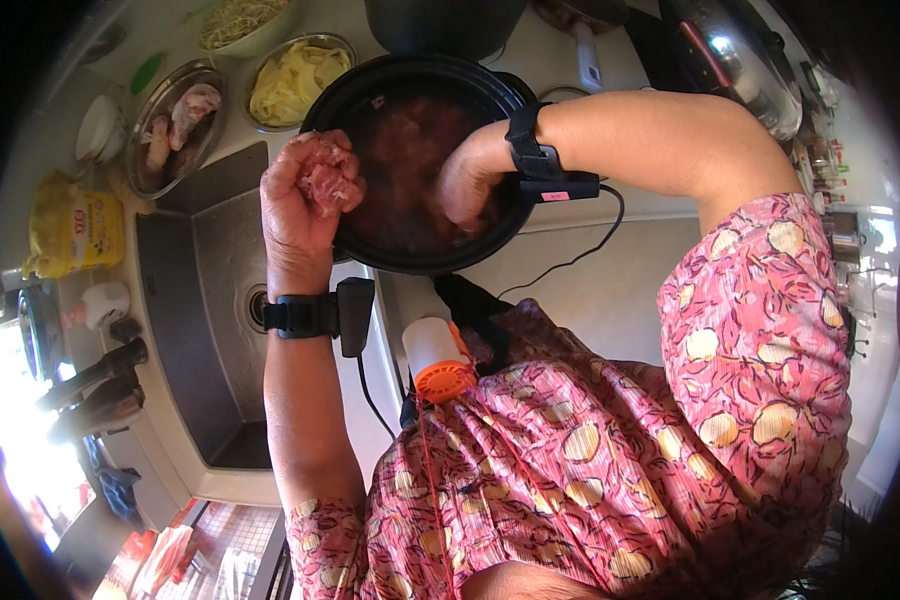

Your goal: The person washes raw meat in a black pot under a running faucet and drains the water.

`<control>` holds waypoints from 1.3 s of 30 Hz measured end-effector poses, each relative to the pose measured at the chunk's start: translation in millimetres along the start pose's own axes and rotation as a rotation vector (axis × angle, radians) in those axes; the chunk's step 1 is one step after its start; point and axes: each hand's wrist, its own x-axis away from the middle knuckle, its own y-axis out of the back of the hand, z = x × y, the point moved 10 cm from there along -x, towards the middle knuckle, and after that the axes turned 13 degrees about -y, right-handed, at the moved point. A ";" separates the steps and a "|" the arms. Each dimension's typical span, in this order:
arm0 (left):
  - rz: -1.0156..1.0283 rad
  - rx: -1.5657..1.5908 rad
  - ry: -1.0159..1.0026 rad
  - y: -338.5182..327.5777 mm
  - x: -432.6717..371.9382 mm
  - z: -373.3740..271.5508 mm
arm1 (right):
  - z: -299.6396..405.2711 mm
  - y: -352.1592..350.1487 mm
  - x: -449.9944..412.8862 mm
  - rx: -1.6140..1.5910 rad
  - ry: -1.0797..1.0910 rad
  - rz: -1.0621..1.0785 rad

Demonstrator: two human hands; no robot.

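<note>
My left hand (300, 199) is closed around several pieces of raw meat (330, 180) at the left rim of a round black pot (420, 262). The pot holds murky, reddish liquid (401, 165) with more meat visible beneath the surface. From the right, my right hand (471, 180) reaches down into this liquid; its fingertips are submerged, so what they touch is hidden. Just beyond the left hand stands a metal bowl of pale yellow slices (300, 82). Both wrists wear black straps with small cabled devices.
A sink (225, 300) lies at the left, with an oval metal dish (139, 154) of raw meat behind it. Bean sprouts (240, 22) fill a bowl at the back. A large dark pot (446, 26) and a pan's handle (586, 60) lie beyond the black pot.
</note>
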 end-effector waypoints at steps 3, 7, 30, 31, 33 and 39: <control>-0.011 0.001 0.017 -0.4 0.9 0.6 | 22.1 35.9 20.1 -0.459 0.359 -0.071; 0.012 -0.052 -0.034 -11.1 2.3 -2.4 | -41.9 100.7 34.7 -0.775 0.137 -0.568; 0.014 -0.029 -0.023 -4.2 0.7 -0.4 | -11.1 22.7 11.4 0.018 0.013 -0.305; -0.002 -0.057 -0.030 -3.7 1.1 -1.3 | -6.8 20.0 3.8 0.022 0.047 -0.302; -0.010 -0.064 -0.032 -5.8 1.6 -1.4 | -4.2 16.9 -21.5 -0.030 0.159 -0.382; -0.013 -0.068 -0.023 -6.3 3.8 -2.2 | -8.1 20.7 -21.7 0.191 0.151 -0.484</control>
